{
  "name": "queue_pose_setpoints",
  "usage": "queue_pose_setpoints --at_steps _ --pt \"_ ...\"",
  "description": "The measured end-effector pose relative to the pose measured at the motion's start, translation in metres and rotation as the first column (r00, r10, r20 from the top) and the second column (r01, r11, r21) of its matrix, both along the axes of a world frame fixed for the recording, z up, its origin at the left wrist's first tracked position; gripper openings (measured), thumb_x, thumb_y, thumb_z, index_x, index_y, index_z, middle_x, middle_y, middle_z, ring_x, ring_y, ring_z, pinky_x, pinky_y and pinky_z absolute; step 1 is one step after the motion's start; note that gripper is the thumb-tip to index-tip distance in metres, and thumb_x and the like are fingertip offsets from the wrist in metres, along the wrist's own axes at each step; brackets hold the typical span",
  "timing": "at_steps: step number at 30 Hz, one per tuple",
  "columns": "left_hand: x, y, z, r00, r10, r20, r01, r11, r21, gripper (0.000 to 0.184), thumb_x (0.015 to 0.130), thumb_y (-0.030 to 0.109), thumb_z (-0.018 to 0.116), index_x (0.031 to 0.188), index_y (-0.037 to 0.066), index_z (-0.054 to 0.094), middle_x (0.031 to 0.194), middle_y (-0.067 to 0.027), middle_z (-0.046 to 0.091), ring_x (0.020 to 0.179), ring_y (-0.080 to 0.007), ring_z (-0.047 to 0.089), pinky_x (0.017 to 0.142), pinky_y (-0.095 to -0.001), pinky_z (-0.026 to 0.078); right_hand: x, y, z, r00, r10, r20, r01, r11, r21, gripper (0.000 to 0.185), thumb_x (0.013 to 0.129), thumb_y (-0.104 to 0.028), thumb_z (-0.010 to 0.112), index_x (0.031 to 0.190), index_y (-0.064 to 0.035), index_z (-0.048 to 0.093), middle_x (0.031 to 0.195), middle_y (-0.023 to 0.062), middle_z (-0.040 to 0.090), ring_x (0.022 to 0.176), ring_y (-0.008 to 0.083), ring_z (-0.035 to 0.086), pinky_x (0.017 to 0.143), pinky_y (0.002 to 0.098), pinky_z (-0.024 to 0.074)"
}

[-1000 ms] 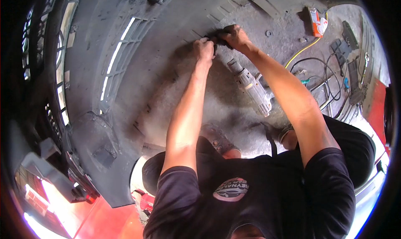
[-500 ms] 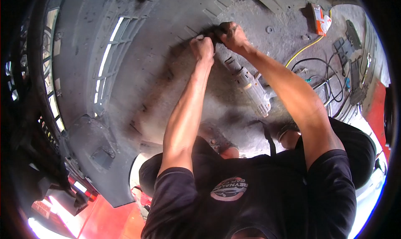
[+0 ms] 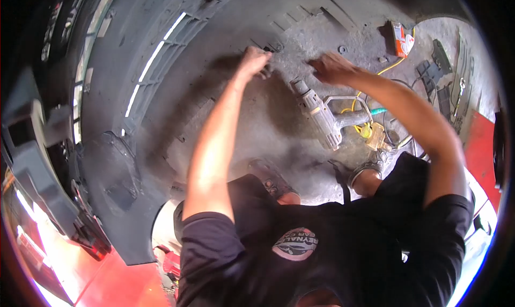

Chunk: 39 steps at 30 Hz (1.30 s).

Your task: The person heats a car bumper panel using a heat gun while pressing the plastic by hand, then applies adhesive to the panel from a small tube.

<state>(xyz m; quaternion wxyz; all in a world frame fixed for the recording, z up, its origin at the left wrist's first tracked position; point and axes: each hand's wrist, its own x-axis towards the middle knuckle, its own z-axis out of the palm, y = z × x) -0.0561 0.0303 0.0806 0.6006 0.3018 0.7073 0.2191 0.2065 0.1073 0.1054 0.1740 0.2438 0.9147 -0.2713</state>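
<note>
A large dark-grey plastic car bumper cover (image 3: pixel 198 65), seen from its inside, curves round the work area. My left hand (image 3: pixel 254 63) is closed at its inner surface, beside a row of small slots and a raised tab. Whatever sits between those fingers is too small to make out. To the right, my right hand (image 3: pixel 333 69) hangs apart from the left, above the heat gun's nozzle end; its fingers are dark and smeared. The grey heat gun (image 3: pixel 320 116) lies on the floor below both hands, its nozzle pointing up and left.
A yellow cord (image 3: pixel 394 65) runs by an orange-and-white box (image 3: pixel 400 38) at the upper right. Black plastic parts (image 3: pixel 437 71) lie farther right. My sandalled foot (image 3: pixel 370 173) rests below the heat gun. A red panel (image 3: pixel 123 280) shows at the lower left.
My hands were close together at the bumper cover; the right has moved right and down, away from the left. My left hand has shifted slightly left. The heat gun's handle now shows.
</note>
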Motion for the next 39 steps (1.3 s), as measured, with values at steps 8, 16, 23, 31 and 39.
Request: queue_pose_setpoints --at_steps 8,16,23,31,39 --pt "-0.098 -0.008 0.114 0.712 -0.474 -0.517 0.432 0.877 -0.208 0.033 0.102 0.022 0.051 0.121 -0.003 0.063 0.080 -0.0167 0.071 0.062 -0.0213 0.068 0.050 -0.0360 0.054 0.143 -0.076 0.060 0.898 0.435 0.069 -0.438 0.899 0.031 0.063 0.085 -0.027 0.068 0.140 -0.0038 0.048 0.122 0.0156 0.059 0.117 0.0321 0.057 0.098 0.0469 0.0438" --pt "-0.138 -0.167 0.083 0.805 -0.178 -0.565 0.101 0.981 -0.165 0.031 0.096 0.023 0.062 0.119 0.002 0.067 0.095 -0.0177 0.074 0.078 -0.0262 0.073 0.070 -0.0407 0.057 0.129 -0.095 0.023 0.888 0.412 0.206 -0.447 0.878 0.171 0.063 0.082 -0.023 0.066 0.139 -0.0016 0.049 0.113 0.0135 0.063 0.114 0.0259 0.058 0.101 0.0435 0.0399" --pt "-0.102 -0.234 0.048 0.663 -0.188 -0.725 0.273 0.962 0.000 0.054 0.094 0.021 0.063 0.145 0.013 0.050 0.142 -0.0221 0.054 0.134 -0.0381 0.049 0.110 -0.0463 0.041 0.092 -0.078 0.103 0.965 0.264 0.000 -0.263 0.961 -0.085 0.072 0.073 -0.025 0.072 0.135 0.0051 0.050 0.119 0.0242 0.064 0.113 0.0377 0.059 0.103 0.0446 0.0407" --pt "-0.072 -0.228 0.001 0.679 -0.083 -0.729 0.340 0.916 0.212 0.049 0.094 0.011 0.057 0.143 0.013 0.054 0.141 -0.0233 0.054 0.135 -0.0385 0.047 0.111 -0.0446 0.040 0.018 -0.093 0.161 0.981 -0.174 -0.090 0.113 0.878 -0.465 0.062 0.081 -0.028 0.062 0.131 0.0081 0.054 0.107 0.0246 0.068 0.100 0.0342 0.067 0.088 0.0397 0.0512" --pt "-0.088 -0.233 -0.049 0.778 0.490 -0.393 -0.292 0.836 0.464 0.026 0.090 0.011 0.058 0.114 0.005 0.069 0.104 -0.0247 0.070 0.100 -0.0416 0.067 0.086 -0.0454 0.052 -0.061 -0.105 0.161 0.902 -0.428 -0.060 0.212 0.559 -0.802 0.055 0.091 -0.032 0.054 0.127 0.0087 0.056 0.092 0.0100 0.065 0.075 0.0133 0.059 0.067 0.0275 0.0478"
